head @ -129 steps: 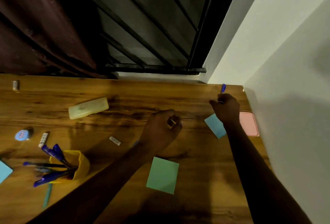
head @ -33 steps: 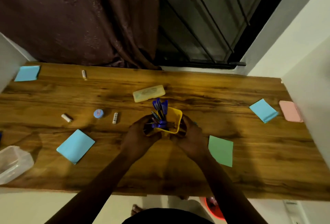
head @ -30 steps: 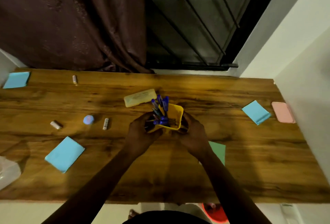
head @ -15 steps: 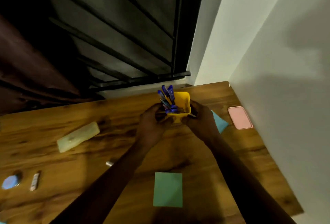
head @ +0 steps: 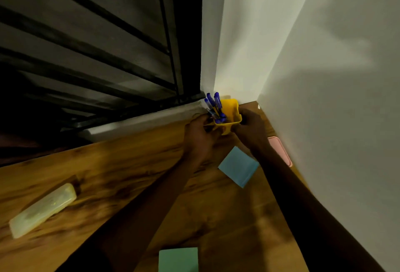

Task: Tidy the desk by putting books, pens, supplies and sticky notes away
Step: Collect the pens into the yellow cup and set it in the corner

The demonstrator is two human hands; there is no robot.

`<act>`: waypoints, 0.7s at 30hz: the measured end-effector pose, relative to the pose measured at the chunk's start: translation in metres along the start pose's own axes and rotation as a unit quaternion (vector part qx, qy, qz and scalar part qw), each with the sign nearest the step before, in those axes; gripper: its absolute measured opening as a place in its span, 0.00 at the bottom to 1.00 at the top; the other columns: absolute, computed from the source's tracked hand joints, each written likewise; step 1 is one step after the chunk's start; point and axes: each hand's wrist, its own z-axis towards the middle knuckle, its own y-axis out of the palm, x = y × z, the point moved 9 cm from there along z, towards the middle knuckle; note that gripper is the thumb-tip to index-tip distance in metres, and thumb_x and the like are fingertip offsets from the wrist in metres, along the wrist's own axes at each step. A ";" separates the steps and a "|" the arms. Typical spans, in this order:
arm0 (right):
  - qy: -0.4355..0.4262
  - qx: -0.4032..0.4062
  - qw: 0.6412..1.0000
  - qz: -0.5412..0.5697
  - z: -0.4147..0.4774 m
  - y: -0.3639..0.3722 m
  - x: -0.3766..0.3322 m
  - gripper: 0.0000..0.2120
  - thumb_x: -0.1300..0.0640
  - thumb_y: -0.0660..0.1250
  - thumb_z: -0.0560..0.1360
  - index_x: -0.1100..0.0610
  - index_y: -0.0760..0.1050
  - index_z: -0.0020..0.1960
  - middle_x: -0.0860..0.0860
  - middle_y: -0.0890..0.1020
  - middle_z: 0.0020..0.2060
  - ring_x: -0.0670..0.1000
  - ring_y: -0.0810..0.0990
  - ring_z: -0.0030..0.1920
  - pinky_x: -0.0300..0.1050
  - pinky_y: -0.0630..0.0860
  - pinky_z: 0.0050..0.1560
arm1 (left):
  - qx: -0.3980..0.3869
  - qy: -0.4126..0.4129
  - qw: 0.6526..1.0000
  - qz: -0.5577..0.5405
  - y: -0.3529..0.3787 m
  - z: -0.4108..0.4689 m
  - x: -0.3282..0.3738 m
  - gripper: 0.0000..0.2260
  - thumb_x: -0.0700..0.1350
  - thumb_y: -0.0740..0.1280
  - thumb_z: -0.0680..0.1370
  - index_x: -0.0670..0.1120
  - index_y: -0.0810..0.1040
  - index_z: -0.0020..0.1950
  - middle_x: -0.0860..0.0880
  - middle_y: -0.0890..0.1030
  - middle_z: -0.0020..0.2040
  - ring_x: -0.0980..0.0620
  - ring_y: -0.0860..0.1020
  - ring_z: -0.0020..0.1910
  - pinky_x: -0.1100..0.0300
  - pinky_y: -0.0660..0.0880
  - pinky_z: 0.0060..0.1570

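A yellow pen cup (head: pixel 230 112) with several blue pens (head: pixel 214 104) in it sits between both hands at the desk's far right corner, close to the white wall. My left hand (head: pixel 200 135) grips its left side and my right hand (head: pixel 251 129) grips its right side. Whether the cup rests on the wooden desk (head: pixel 121 176) or hangs just above it is hidden by the hands. A blue sticky-note pad (head: pixel 238 166) lies under my right forearm. A green sticky-note pad (head: pixel 178 259) lies at the near edge of the view.
A pink flat case (head: pixel 280 150) lies against the right wall (head: pixel 335 120). A pale yellow pencil case (head: pixel 42 210) lies at the left. A barred window (head: pixel 97 55) and its sill run along the desk's back edge.
Both hands have carried the yellow pen cup from the desk's middle to the far right corner. The view has swung right and closer to the wall.
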 end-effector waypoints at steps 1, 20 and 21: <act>0.005 0.006 1.000 0.004 0.005 -0.003 0.005 0.16 0.60 0.75 0.70 0.48 0.84 0.56 0.45 0.87 0.43 0.44 0.85 0.45 0.52 0.84 0.48 | 0.002 -0.002 1.000 -0.004 0.006 0.004 0.000 0.15 0.48 0.77 0.72 0.50 0.84 0.58 0.54 0.86 0.52 0.59 0.83 0.50 0.54 0.82 0.53; 0.040 0.025 0.999 -0.004 0.027 -0.034 0.041 0.14 0.51 0.70 0.68 0.49 0.84 0.53 0.49 0.86 0.39 0.52 0.85 0.43 0.58 0.82 0.47 | -0.007 -0.037 0.997 -0.065 0.062 0.016 -0.002 0.16 0.51 0.77 0.72 0.52 0.83 0.59 0.53 0.86 0.54 0.57 0.84 0.53 0.47 0.82 0.54; 0.044 0.024 0.999 -0.007 0.027 -0.034 0.042 0.14 0.51 0.70 0.68 0.49 0.84 0.53 0.49 0.86 0.40 0.51 0.85 0.43 0.58 0.82 0.48 | -0.008 -0.038 0.997 -0.067 0.062 0.016 -0.002 0.16 0.49 0.77 0.73 0.50 0.83 0.60 0.53 0.86 0.54 0.57 0.83 0.54 0.48 0.82 0.54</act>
